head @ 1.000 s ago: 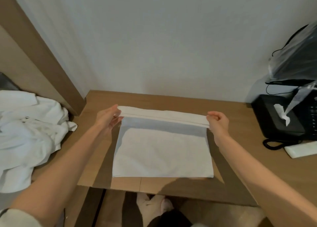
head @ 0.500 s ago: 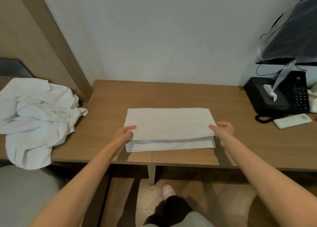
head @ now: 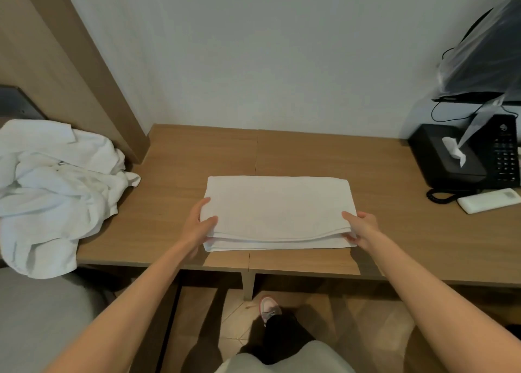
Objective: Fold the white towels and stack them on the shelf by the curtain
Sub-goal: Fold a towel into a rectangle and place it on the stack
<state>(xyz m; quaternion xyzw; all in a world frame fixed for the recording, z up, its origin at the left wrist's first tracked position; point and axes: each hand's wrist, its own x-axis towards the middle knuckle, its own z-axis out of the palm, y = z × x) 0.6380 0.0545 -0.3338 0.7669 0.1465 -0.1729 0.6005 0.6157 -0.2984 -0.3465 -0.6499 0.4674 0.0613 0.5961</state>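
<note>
While I watch through the head camera, the folded white towel (head: 277, 212) lies flat near the front edge of the wooden desk (head: 169, 203), a neat rectangle with its layered edges facing me. My left hand (head: 197, 226) grips the towel's left end: the thumb lies on top and the fingers curl along and under that edge. My right hand (head: 359, 228) pinches the right end the same way, with 1 digit pressed on top and the others tucked beneath the upper layers, lifting them slightly off the lowest layer.

Well to the left, a heap of unfolded white towels (head: 53, 186) is crumpled over the desk's left end. At the far right stands a black tissue box (head: 442, 158) with a tissue (head: 454, 149) sticking out, and just beside it a black telephone (head: 501, 152) with a keypad. A round emblem near its top is too blurred for me to read. A white remote (head: 489, 200) lies in front of them; its small grey mark is also illegible.
</note>
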